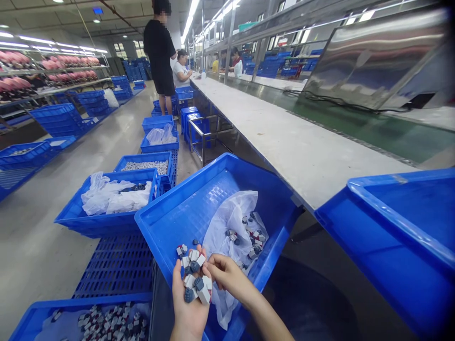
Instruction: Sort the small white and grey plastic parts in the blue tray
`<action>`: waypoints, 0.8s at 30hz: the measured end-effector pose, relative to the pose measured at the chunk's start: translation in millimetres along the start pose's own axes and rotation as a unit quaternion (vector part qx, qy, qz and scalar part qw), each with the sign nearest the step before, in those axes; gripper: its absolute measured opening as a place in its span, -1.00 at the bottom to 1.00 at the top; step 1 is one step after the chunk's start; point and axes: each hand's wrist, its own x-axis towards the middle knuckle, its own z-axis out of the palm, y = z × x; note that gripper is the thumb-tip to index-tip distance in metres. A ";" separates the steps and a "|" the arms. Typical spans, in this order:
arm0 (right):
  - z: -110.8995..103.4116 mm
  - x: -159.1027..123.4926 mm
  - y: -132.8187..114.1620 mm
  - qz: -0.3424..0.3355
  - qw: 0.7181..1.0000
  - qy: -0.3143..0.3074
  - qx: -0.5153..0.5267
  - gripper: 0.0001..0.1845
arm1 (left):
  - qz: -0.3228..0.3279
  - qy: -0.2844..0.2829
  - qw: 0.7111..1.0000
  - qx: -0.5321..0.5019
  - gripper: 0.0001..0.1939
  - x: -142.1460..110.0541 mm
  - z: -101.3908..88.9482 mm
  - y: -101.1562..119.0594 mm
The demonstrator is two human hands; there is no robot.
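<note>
My left hand (191,316) is palm up with the fingers curled, cradling a heap of small white and dark blue plastic parts (202,290). Bits of dark red show among them. My right hand (227,275) comes in from the right, its thumb and forefinger pinched together at the edge of the heap; what sits between the fingertips is hidden. Both hands are over the near side of a tilted blue crate (177,208). Inside it, a white plastic bag (223,222) lies open with more such parts (256,241). A loose part (182,250) rests on the crate floor beyond my left fingers.
Bottom left stands a blue crate of similar parts (110,322). Further crates line the floor, one with white bags (99,201). A long white worktable (256,128) runs ahead, and another crate (401,222) is at right. A standing person (158,52) is further off.
</note>
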 end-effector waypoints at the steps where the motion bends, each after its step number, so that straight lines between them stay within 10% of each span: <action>1: -0.1 0.6 0.3 -0.004 1.000 0.003 0.007 -0.72 | -0.002 -0.006 1.000 -0.008 -0.66 0.0 -0.6 1.1; 15: -24.4 -0.2 0.9 -0.006 0.960 0.062 0.273 -0.74 | -0.015 -0.087 0.987 -0.132 -0.66 1.7 -3.5 51.2; 21: -37.5 1.4 -3.7 -0.024 0.956 0.126 0.264 -0.72 | 0.245 0.000 0.967 -0.065 -0.61 -30.1 -69.7 156.8; 24: -42.2 3.0 -3.2 -0.041 0.963 0.165 0.209 -0.67 | 0.325 0.058 0.935 0.130 -0.72 -42.1 -108.9 189.1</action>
